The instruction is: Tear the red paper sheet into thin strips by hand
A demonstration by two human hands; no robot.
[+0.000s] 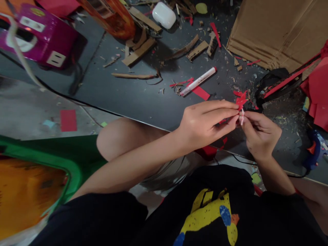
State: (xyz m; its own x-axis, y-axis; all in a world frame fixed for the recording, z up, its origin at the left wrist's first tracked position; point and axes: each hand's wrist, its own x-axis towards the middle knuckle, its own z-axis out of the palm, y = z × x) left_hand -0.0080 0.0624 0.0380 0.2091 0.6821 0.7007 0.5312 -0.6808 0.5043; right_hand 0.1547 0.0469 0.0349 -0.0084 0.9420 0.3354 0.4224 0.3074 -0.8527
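Observation:
My left hand (pixel 207 121) and my right hand (pixel 258 131) meet at their fingertips over the dark floor mat (pixel 143 99). Both pinch a small red paper cutout (pixel 241 100) that sticks up between them. A thin white strip (pixel 242 117) hangs at the spot where the fingers touch; which hand holds it I cannot tell. My bare knee (pixel 120 136) sits under my left forearm.
A white marker with a red cap (pixel 197 81) lies on red paper scraps. Cardboard strips (pixel 139 51), a white case (pixel 164 15), a purple box (pixel 41 36), a cardboard sheet (pixel 276 30), red paper (pixel 319 95) and a blue glue gun (pixel 314 150) surround the hands.

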